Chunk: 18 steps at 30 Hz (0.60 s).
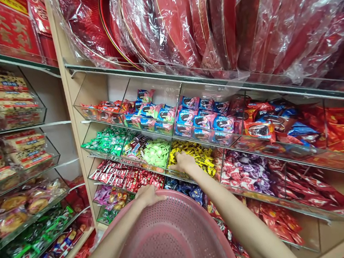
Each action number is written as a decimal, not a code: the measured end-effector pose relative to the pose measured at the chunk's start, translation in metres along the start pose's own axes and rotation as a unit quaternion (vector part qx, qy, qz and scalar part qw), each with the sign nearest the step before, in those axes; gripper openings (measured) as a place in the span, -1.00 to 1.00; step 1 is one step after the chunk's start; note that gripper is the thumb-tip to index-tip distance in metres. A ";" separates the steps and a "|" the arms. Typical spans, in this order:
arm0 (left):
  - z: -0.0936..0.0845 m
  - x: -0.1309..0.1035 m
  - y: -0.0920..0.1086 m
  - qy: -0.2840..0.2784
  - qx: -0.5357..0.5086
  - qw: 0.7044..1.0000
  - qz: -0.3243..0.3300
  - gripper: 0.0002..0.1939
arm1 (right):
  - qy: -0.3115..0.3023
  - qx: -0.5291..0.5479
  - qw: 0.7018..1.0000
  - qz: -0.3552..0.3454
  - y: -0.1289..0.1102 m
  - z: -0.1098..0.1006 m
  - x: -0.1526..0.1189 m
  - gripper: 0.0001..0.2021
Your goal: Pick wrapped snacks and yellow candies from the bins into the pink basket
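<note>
My left hand [148, 196] holds the far rim of a pink perforated plastic basket [168, 237], thumb lying on the inside and fingers over the edge. The part of the basket in view holds nothing. Beyond it, my right hand [184, 163] reaches to the front edge of a clear shelf bin of yellow-wrapped sweets [204, 158]. Its thumb stands apart from the fingers, whose tips are partly hidden against the sweets; nothing shows in its grasp. Light green wrapped sweets [157, 152] lie in the compartment just left of this hand.
Clear sloping bins hold green sweets [106, 141], blue-and-pink packets [203, 117], purple-and-white sweets [247, 172] and red packets [311, 183]. Large red plastic-wrapped items [175, 25] stand on the glass shelf above. Packaged biscuits [15, 91] fill shelves at left, beyond a wooden upright [70, 115].
</note>
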<state>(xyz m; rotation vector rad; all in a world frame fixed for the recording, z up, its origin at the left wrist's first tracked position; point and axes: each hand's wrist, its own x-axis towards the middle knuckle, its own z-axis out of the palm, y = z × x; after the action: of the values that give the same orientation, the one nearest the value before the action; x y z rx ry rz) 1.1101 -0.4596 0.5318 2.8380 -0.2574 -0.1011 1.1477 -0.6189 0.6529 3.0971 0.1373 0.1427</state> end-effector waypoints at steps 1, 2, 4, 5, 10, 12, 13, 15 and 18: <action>0.000 0.000 0.000 0.000 0.000 1.000 0.001 -0.42 | 0.006 -0.001 1.000 0.002 -0.002 0.001 0.000 -0.32; 0.000 0.000 0.000 0.001 0.000 1.000 0.001 -0.42 | 0.013 -0.003 1.000 0.005 -0.005 0.003 0.000 -0.31; 0.000 0.000 0.000 0.001 -0.001 1.000 0.001 -0.42 | 0.023 -0.006 1.000 0.010 -0.008 0.004 0.000 -0.32; 0.000 0.000 0.000 0.002 -0.001 1.000 0.001 -0.42 | 0.025 -0.006 1.000 0.011 -0.009 0.005 0.000 -0.33; 0.000 0.000 -0.002 0.003 0.000 1.000 -0.001 -0.42 | 0.011 -0.002 1.000 -0.002 -0.003 0.001 0.001 -0.49; 0.001 0.001 -0.003 0.001 0.000 1.000 0.000 -0.41 | 0.004 -0.001 1.000 -0.011 0.001 -0.001 0.002 -0.56; 0.002 0.001 -0.004 -0.001 0.000 1.000 0.000 -0.41 | 0.003 0.000 1.000 -0.014 0.002 -0.001 0.002 -0.58; 0.002 0.002 -0.006 -0.001 0.000 1.000 0.000 -0.40 | 0.009 0.000 1.000 -0.017 0.001 -0.001 0.001 -0.58; 0.002 0.002 -0.007 0.002 0.003 1.000 -0.002 -0.38 | 0.036 0.001 0.999 -0.012 -0.005 0.003 -0.003 -0.53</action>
<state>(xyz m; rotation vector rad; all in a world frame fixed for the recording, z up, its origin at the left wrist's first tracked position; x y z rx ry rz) 1.1130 -0.4540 0.5278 2.8442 -0.2520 -0.0942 1.1447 -0.6140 0.6496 3.0922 0.1756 0.2533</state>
